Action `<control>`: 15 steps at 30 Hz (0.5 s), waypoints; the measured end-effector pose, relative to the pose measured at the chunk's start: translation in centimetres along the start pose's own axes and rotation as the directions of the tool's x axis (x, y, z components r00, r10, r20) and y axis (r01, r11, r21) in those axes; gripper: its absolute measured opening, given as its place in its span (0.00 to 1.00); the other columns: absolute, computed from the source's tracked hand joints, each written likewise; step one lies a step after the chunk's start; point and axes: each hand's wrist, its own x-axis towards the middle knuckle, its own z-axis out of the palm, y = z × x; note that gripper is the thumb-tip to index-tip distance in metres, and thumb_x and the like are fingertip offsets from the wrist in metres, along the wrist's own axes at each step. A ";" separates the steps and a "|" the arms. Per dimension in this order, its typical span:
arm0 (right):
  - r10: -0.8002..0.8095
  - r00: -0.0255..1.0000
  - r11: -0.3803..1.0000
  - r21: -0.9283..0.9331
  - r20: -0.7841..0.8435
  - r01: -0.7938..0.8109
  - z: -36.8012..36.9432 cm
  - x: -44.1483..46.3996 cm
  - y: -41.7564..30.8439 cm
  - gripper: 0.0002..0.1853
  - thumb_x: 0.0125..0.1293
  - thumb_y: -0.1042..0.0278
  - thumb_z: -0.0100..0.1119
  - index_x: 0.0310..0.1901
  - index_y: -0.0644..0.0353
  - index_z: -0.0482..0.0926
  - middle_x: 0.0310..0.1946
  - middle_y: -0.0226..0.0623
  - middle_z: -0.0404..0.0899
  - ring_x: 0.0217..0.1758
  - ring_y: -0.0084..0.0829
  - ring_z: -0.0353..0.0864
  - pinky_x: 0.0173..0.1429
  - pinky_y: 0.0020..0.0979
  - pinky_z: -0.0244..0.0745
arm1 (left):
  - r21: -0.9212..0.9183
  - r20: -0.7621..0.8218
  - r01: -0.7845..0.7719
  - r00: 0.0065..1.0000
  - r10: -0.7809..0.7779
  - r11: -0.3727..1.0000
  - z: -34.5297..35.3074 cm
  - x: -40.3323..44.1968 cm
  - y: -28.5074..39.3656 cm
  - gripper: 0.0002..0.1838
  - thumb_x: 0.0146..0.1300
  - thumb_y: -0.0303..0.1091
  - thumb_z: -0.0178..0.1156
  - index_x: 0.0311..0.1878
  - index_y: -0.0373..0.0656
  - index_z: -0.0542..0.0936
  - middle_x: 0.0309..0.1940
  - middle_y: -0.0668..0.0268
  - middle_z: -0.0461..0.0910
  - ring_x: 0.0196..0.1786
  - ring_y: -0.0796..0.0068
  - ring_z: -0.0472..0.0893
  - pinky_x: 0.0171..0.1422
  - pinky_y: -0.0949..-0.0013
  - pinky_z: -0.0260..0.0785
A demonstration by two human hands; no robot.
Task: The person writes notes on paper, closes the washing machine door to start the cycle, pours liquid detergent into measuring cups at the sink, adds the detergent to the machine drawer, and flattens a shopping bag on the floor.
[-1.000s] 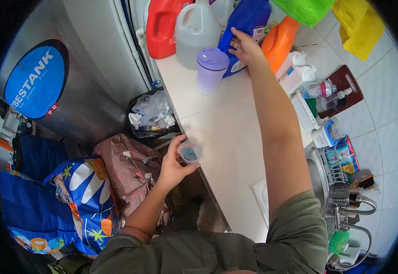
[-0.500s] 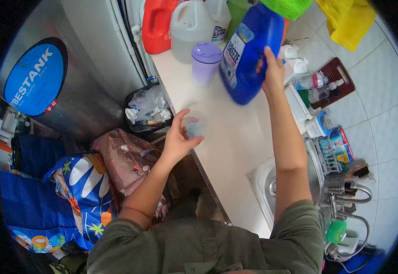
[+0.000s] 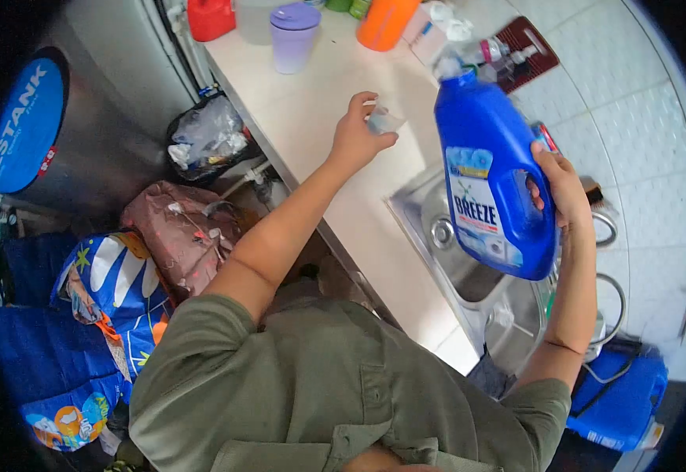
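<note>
The right hand (image 3: pixel 560 186) is clamped on a large blue plastic BREEZE bottle (image 3: pixel 486 185), right of the frame's centre, before the steel sink (image 3: pixel 465 282). The left hand (image 3: pixel 356 135) is closed around a small translucent plastic cup (image 3: pixel 385 120), in the upper centre.

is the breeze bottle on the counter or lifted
Lifted: the right hand holds the blue bottle up, with the sink behind it.

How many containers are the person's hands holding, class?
2: a small clear cup in the left hand, and a blue Breeze bottle in the right hand.
</note>
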 end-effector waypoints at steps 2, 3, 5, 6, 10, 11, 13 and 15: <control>0.041 0.999 0.997 -0.069 0.004 -0.040 -1.4 -1.3 1.3 0.23 0.60 0.44 0.54 0.29 0.61 0.74 0.12 0.27 0.67 0.08 0.16 0.59 0.12 0.19 0.51 | 0.003 0.035 -0.018 0.999 0.018 1.000 2.2 -0.2 0.2 0.38 0.40 0.26 0.68 0.57 0.42 0.59 0.45 0.61 0.75 0.37 0.73 0.76 0.41 0.72 0.70; 0.074 0.997 0.989 -0.133 0.024 -0.070 -2.0 -2.0 1.7 0.23 0.60 0.44 0.55 0.29 0.62 0.74 0.12 0.26 0.67 0.08 0.16 0.59 0.12 0.18 0.51 | 0.020 0.056 -0.035 0.998 0.034 0.999 3.2 -0.3 0.2 0.38 0.40 0.26 0.68 0.56 0.42 0.59 0.45 0.60 0.75 0.38 0.72 0.77 0.42 0.72 0.70; 0.100 0.995 0.986 -0.132 -0.008 -0.100 -3.0 -3.5 2.0 0.23 0.59 0.45 0.55 0.29 0.62 0.74 0.12 0.26 0.67 0.08 0.15 0.59 0.11 0.18 0.50 | -0.017 0.098 -0.023 0.995 0.025 1.000 5.0 -0.5 -0.1 0.38 0.40 0.26 0.67 0.56 0.43 0.60 0.45 0.60 0.75 0.38 0.72 0.77 0.42 0.72 0.70; 0.119 0.992 0.985 -0.125 -0.026 -0.122 -3.3 -4.0 2.1 0.23 0.59 0.45 0.56 0.29 0.62 0.74 0.11 0.26 0.67 0.08 0.15 0.59 0.11 0.18 0.50 | -0.039 0.132 -0.009 0.991 0.014 0.999 5.7 -0.7 -0.2 0.38 0.40 0.26 0.67 0.56 0.43 0.60 0.45 0.60 0.75 0.39 0.72 0.77 0.43 0.72 0.69; 0.162 0.987 0.965 -0.206 -0.013 -0.162 -4.9 -4.8 2.8 0.23 0.59 0.45 0.56 0.30 0.63 0.74 0.11 0.26 0.66 0.08 0.15 0.60 0.10 0.18 0.51 | -0.127 0.183 0.035 0.983 -0.011 0.991 8.0 -1.5 0.4 0.37 0.40 0.26 0.67 0.55 0.43 0.60 0.45 0.60 0.76 0.39 0.72 0.77 0.43 0.72 0.69; 0.168 0.986 0.964 -0.207 -0.018 -0.168 -5.1 -4.9 2.7 0.23 0.59 0.45 0.56 0.30 0.63 0.74 0.11 0.26 0.66 0.08 0.15 0.60 0.10 0.18 0.51 | -0.089 0.191 0.030 0.982 -0.012 0.996 8.2 -1.6 1.0 0.37 0.40 0.26 0.67 0.55 0.43 0.61 0.45 0.60 0.76 0.39 0.73 0.77 0.43 0.73 0.69; 0.212 0.977 0.943 -0.263 0.010 -0.202 -5.2 -5.1 2.2 0.25 0.58 0.43 0.57 0.34 0.64 0.73 0.12 0.26 0.67 0.09 0.13 0.61 0.10 0.16 0.53 | -0.057 0.201 0.027 0.979 -0.015 0.998 8.6 -1.7 1.0 0.36 0.40 0.26 0.67 0.55 0.43 0.61 0.45 0.60 0.76 0.39 0.73 0.77 0.43 0.73 0.69; 0.225 0.974 0.934 -0.286 0.008 -0.213 -5.1 -5.3 1.7 0.25 0.58 0.43 0.56 0.34 0.63 0.73 0.12 0.25 0.66 0.09 0.14 0.61 0.10 0.16 0.53 | -0.083 0.170 0.021 0.985 -0.007 0.996 8.7 -1.5 0.8 0.36 0.40 0.26 0.66 0.55 0.43 0.61 0.45 0.59 0.76 0.40 0.74 0.77 0.44 0.73 0.69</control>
